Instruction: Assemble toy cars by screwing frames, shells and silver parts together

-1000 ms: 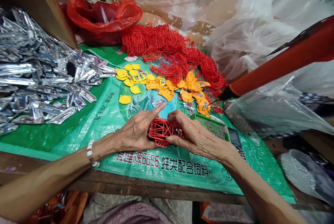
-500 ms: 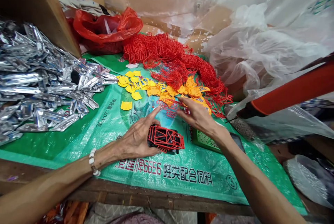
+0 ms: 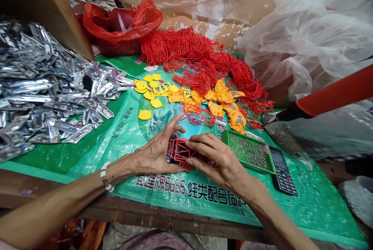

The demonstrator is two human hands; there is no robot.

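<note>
Lattice frame [image 3: 178,152], red and spindly, sat low on the green woven sheet [image 3: 125,141] covering the desk, pinched between both hands. The left hand [image 3: 153,154] had its grip on the near end, forefinger stretched out. The right hand [image 3: 218,158] closed its grip over the other end, hiding much of it. Just beside lay a green tray [image 3: 224,139] of tiny metal bits and a phone [image 3: 282,170]. Beyond were yellow pieces [image 3: 154,92], a red heap [image 3: 201,59], and a silver foil pile [image 3: 43,90] cut off at the left edge.
</note>
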